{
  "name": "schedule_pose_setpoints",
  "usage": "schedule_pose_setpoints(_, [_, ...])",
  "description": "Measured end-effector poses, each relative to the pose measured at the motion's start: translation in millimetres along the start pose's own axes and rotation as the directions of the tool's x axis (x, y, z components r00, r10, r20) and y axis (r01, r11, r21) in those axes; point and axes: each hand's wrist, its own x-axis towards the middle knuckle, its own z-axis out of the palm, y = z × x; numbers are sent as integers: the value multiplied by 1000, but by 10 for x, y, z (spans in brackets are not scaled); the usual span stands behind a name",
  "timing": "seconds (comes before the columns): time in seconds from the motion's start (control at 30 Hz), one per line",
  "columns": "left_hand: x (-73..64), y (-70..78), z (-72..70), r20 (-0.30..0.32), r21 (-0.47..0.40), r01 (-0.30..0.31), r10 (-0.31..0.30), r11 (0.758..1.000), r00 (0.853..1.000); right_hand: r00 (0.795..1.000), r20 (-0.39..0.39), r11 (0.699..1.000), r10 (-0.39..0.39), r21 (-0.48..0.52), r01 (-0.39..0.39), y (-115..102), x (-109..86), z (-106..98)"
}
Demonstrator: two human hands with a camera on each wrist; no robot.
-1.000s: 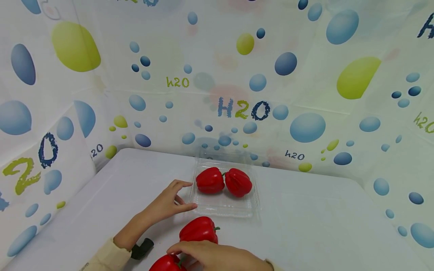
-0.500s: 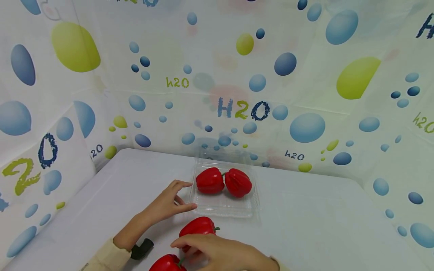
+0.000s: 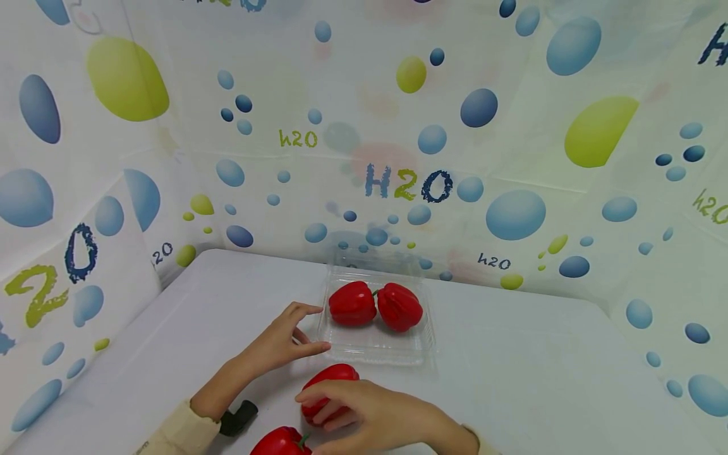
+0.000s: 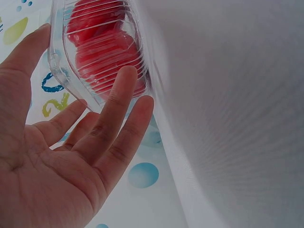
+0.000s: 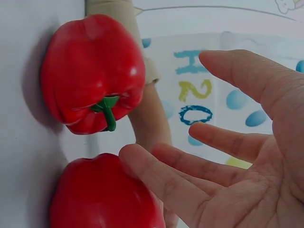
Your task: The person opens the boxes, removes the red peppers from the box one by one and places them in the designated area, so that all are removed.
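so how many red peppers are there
4: left pepper and right pepper in the clear container, middle pepper partly behind the right hand, nearest pepper at the head view's bottom edge.

- From here I read the red bell pepper (image 5: 92,71) in the right wrist view as smooth and glossy, its green stem (image 5: 108,113) smooth too.
- I see a plastic clamshell container (image 3: 378,351), clear and shiny, with ribbed walls.
- The tabletop (image 3: 512,360) looks matt to me.
- The printed backdrop (image 3: 375,126) looks like a creased sheet, fabric or plastic, I can't tell.
- The sleeve (image 3: 176,431) looks like matt cloth.
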Motion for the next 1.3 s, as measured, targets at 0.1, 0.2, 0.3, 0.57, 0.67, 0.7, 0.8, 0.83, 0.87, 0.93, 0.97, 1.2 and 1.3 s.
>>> schedule_pose_setpoints(0.1, [0, -4, -1, -3, -1, -6, 6, 1000, 1000, 1000, -11, 1000, 1, 4, -1, -15, -16, -26])
schedule_pose_setpoints(0.2, [2, -3, 0, -5, -1, -6, 6, 1000, 1000, 1000, -22, 1000, -1, 16, 1, -34, -34, -63])
schedule_pose_setpoints(0.3, [4, -2, 1, -4, 1, -7, 7, 1000, 1000, 999, -35, 1000, -15, 17, 16, -48, -58, -103])
schedule_pose_setpoints(0.57, [3, 3, 4, -8, 10, -9, 9, 1000, 1000, 993, -117, 1000, -17, 0, 17, -36, -92, -216])
schedule_pose_setpoints(0.67, [0, -2, 3, -10, 10, -12, 12, 1000, 1000, 991, -133, 1000, -19, 5, 20, -17, -99, -250])
schedule_pose_setpoints(0.7, [-1, -4, 2, -10, 9, -13, 13, 1000, 1000, 991, -134, 1000, -20, 10, 22, -11, -100, -258])
schedule_pose_setpoints(0.8, [-5, -8, -3, -9, 5, -17, 17, 1000, 1000, 990, -137, 999, -29, 15, 32, 5, -100, -276])
schedule_pose_setpoints(0.83, [-8, -8, -4, -8, 5, -21, 21, 1000, 1000, 990, -140, 999, -31, 16, 34, 9, -99, -281])
schedule_pose_setpoints(0.87, [-8, -8, -5, -7, 5, -22, 22, 1000, 1000, 989, -142, 999, -33, 18, 36, 12, -98, -284])
schedule_pose_setpoints(0.93, [-9, -11, -7, -7, 8, -23, 23, 1000, 1000, 988, -151, 999, -38, 15, 41, 14, -98, -290])
schedule_pose_setpoints(0.97, [-9, -11, -7, -7, 12, -23, 23, 1000, 1000, 987, -156, 999, -41, 13, 44, 14, -98, -293])
schedule_pose_setpoints(1.2, [-9, -8, -8, -6, 24, -23, 23, 999, 1000, 981, -184, 998, -58, -11, 56, 25, -103, -330])
schedule_pose_setpoints(1.3, [-5, -4, -6, -7, 21, -23, 23, 1000, 1000, 981, -190, 999, -48, -8, 48, 32, -110, -345])
